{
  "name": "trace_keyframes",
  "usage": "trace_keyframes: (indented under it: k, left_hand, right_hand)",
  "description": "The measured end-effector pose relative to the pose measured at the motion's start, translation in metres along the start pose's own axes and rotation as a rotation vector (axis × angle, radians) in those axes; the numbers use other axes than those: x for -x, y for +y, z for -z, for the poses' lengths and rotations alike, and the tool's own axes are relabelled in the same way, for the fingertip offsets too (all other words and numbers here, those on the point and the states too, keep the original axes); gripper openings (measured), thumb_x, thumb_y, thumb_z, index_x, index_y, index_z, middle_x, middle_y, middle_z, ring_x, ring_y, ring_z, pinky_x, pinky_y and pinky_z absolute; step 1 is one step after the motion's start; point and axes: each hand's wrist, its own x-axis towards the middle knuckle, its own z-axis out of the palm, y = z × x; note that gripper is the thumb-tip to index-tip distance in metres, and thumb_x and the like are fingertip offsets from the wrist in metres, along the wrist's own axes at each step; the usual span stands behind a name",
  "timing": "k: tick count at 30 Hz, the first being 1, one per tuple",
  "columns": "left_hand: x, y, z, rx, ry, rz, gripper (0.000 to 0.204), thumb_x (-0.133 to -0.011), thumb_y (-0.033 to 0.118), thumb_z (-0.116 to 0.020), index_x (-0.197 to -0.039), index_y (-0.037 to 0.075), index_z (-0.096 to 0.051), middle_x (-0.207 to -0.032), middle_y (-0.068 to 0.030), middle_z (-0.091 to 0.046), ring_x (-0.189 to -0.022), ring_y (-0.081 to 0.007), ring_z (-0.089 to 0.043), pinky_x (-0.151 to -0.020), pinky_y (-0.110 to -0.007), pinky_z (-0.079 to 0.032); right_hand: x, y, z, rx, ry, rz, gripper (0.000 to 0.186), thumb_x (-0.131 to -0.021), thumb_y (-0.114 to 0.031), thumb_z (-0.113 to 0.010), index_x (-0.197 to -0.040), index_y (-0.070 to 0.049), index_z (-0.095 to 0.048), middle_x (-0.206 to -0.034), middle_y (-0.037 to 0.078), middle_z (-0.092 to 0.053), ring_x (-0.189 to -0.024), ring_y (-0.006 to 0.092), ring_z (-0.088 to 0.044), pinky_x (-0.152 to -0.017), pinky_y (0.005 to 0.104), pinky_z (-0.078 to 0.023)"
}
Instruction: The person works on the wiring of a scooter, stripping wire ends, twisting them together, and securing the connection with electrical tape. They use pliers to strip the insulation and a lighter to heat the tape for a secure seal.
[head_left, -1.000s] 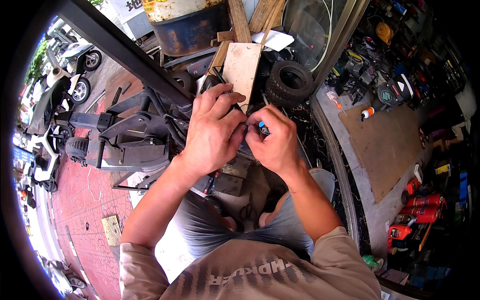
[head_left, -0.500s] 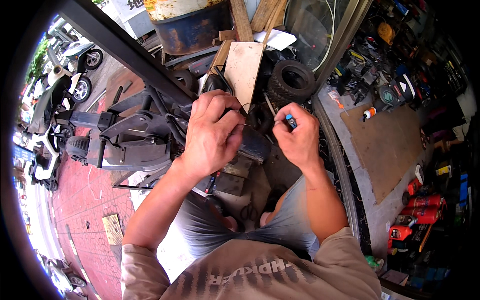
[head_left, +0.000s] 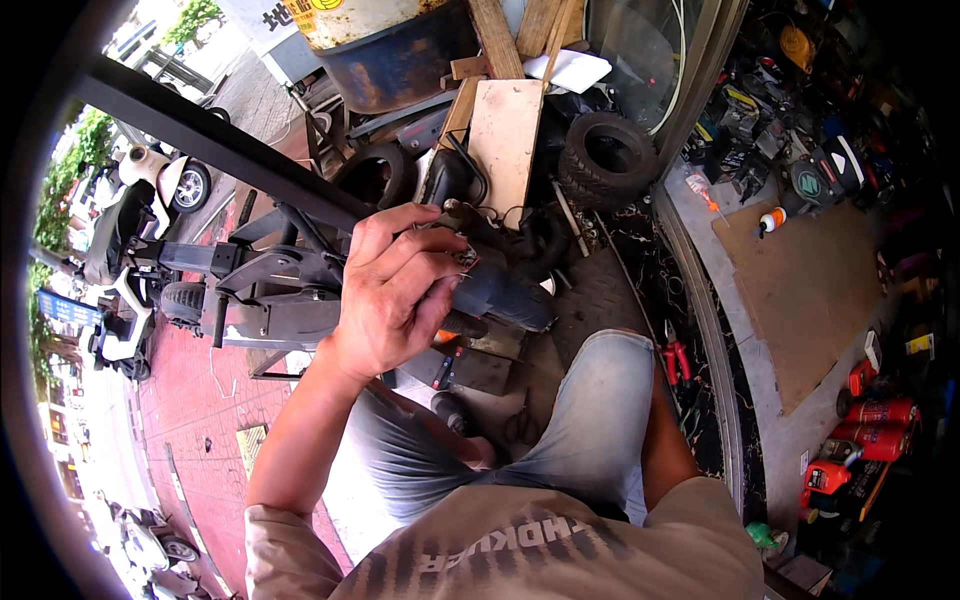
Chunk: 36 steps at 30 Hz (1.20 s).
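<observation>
My left hand (head_left: 395, 290) is raised over the work spot, fingers curled and pinched together. A small part with a silvery, speckled face (head_left: 466, 258) shows at its fingertips; what kind it is cannot be made out. Just beyond and below the hand is a dark tyre (head_left: 510, 295). A dark scooter frame (head_left: 270, 295) lies left of the hand. My right forearm (head_left: 668, 455) reaches down behind my right knee, and the hand at its end is hidden. Red-handled pliers (head_left: 677, 360) lie on the floor beside that knee.
A dark post (head_left: 220, 140) slants across the upper left. Ahead stand a rusty drum (head_left: 400, 60), a pale board (head_left: 503, 140) and stacked tyres (head_left: 610, 155). A metal door track (head_left: 700, 330) runs along my right, with cardboard (head_left: 800, 300) beyond. A dark box (head_left: 480, 372) sits between my feet.
My right hand, which held a small blue-ended tool beside the left, has dropped out of sight behind the right knee. The left hand stays raised and pinched. The view has shifted slightly.
</observation>
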Motion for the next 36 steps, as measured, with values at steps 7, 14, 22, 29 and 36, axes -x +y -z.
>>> trace_keyframes:
  k: [7,14,22,29,36]
  left_hand:
    - [0.007,0.000,0.006,-0.112,-0.054,0.047,0.025,-0.076,-0.001,-0.079,-0.099,0.008,-0.075,-0.119,-0.0065,-0.079,-0.132,-0.0392,-0.066,-0.110,-0.052,-0.050]
    - [0.003,0.006,0.005,-0.130,-0.032,0.027,0.022,-0.078,0.002,-0.079,-0.098,0.007,-0.074,-0.123,-0.0086,-0.079,-0.133,-0.0419,-0.065,-0.111,-0.053,-0.051]
    - [0.002,0.012,-0.007,-0.154,0.010,0.025,0.027,-0.073,0.002,-0.083,-0.099,0.008,-0.076,-0.123,-0.0061,-0.078,-0.129,-0.0389,-0.067,-0.108,-0.050,-0.050]
    - [0.006,0.013,-0.011,-0.166,0.011,0.067,0.023,-0.078,0.002,-0.081,-0.099,0.008,-0.076,-0.124,-0.0088,-0.079,-0.131,-0.0420,-0.065,-0.111,-0.052,-0.051]
    - [-0.002,0.020,-0.014,-0.225,0.027,0.122,0.022,-0.077,0.002,-0.081,-0.097,0.008,-0.075,-0.119,-0.0088,-0.078,-0.130,-0.0418,-0.065,-0.110,-0.052,-0.049]
  right_hand:
    - [-0.050,-0.311,0.008,-0.266,-0.001,0.012,0.020,-0.109,-0.021,-0.074,-0.119,-0.005,-0.081,-0.100,0.000,-0.078,-0.086,0.0099,-0.069,-0.077,0.0266,-0.053]
    - [0.025,-0.578,-0.022,-0.207,-0.328,0.588,0.021,-0.101,-0.020,-0.081,-0.102,0.001,-0.082,-0.082,0.010,-0.079,-0.075,0.0188,-0.076,-0.073,0.0358,-0.059]
    - [0.027,-0.571,-0.065,-0.478,-0.542,0.513,0.016,-0.095,-0.008,-0.085,-0.103,0.005,-0.081,-0.090,0.009,-0.082,-0.084,0.0120,-0.075,-0.078,0.0309,-0.060]
    - [0.028,-0.563,-0.068,-0.439,-0.549,0.603,0.013,-0.095,0.002,-0.085,-0.106,0.004,-0.080,-0.097,0.004,-0.078,-0.087,0.0102,-0.073,-0.078,0.0299,-0.060]
    - [0.035,-0.565,-0.080,-0.387,-0.303,0.835,0.010,-0.089,0.001,-0.083,-0.096,0.000,-0.076,-0.089,0.014,-0.073,-0.079,0.0314,-0.077,-0.072,0.0423,-0.059]
